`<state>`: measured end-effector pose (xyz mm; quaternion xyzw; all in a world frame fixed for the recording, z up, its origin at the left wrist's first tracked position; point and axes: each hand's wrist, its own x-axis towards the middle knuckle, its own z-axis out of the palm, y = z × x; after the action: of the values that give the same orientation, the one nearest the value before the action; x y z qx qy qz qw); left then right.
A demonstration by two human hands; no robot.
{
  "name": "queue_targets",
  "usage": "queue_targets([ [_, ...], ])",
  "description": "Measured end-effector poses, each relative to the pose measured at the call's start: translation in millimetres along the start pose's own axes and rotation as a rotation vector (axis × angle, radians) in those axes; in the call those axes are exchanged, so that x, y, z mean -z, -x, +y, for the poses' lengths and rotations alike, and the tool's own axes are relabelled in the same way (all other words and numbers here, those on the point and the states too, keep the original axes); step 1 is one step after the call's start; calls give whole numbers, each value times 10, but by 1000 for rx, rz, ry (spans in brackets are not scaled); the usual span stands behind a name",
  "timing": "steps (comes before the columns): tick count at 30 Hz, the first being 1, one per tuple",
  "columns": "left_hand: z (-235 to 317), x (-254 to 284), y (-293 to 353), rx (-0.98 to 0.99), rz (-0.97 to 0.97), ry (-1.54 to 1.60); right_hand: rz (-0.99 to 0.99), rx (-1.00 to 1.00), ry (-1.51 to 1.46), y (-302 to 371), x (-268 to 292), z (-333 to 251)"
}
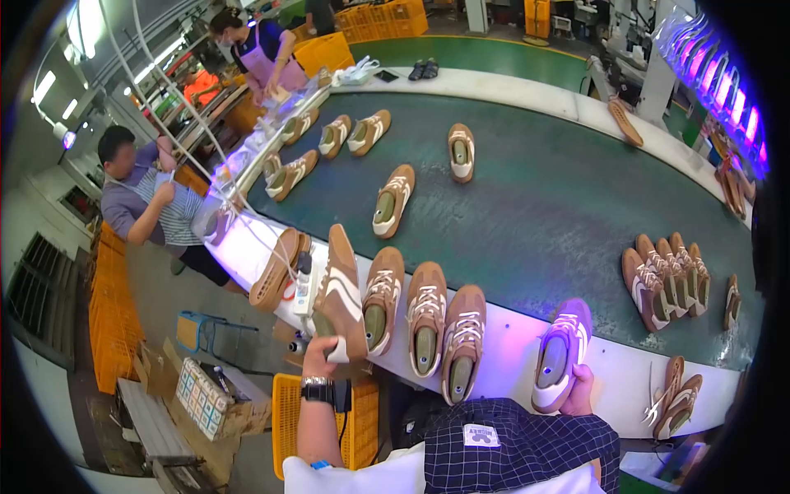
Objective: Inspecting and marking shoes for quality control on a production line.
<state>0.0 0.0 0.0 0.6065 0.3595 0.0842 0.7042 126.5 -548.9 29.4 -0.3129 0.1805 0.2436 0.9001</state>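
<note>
My left hand [322, 357] is closed round the heel of a brown sneaker [342, 288] with a white side stripe, tilted with its toe up. At the right, my right hand [579, 390] grips the heel end of another brown sneaker [556, 362], tinted purple by the light, with a last inside it. Between my hands a row of sneakers stands on the white ledge: one sneaker [383, 298] beside the left-hand shoe, then a second sneaker [426, 317] and a third sneaker [465, 342]. All three have greenish lasts in them and white laces.
A green conveyor belt [510, 222] carries more sneakers, with a cluster of sneakers [650, 288] at right. Shoe soles [276, 276] and a white power strip [303, 292] lie at left. A yellow crate [362, 420] stands below. Two co-workers [148, 198] [259, 49] stand beyond.
</note>
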Motion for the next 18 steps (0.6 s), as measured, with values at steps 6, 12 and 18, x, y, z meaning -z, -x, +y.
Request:
queue_targets([
  [6, 1138, -2082, 666, 27, -754, 750, -207, 110, 32, -53, -77, -580],
  [12, 840, -2750, 660, -50, -785, 470, -243, 173, 39, -26, -157, -732],
  [18, 956, -3439, 962, 29, -1020, 290, -327, 137, 163, 431, -393, -1053],
])
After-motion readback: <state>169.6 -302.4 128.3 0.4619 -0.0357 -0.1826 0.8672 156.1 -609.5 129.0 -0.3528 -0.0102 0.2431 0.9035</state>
